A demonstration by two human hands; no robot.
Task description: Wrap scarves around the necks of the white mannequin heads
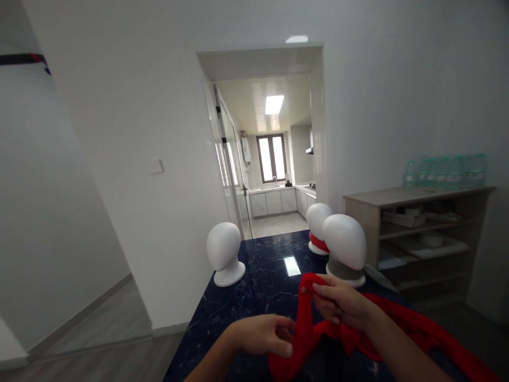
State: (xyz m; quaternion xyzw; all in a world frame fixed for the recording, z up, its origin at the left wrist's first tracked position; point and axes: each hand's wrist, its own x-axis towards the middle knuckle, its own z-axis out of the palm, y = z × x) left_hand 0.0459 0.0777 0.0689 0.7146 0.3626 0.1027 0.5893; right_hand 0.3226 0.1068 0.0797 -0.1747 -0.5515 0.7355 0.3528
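Observation:
A long red scarf [304, 318] is in front of me, its far part trailing off to the lower right. My right hand [338, 300] pinches a folded loop of it between thumb and fingers, raised over the table. Lower and to the left, my left hand [266, 337] has its fingers curled at the scarf's hanging edge, thumb in front, loosely around the cloth. Beyond my hands stand three white mannequin heads. The nearest head on the right [345, 239] has a grey band of cloth [345, 271] around its neck. Behind it, another head [318, 218] wears red cloth [318, 243].
A bare-necked mannequin head [223, 246] stands at the left edge of the dark blue marbled table [262, 265]. To the right is a wooden shelf unit [361, 225] with several water bottles [449, 171] on top. A doorway to a kitchen lies ahead.

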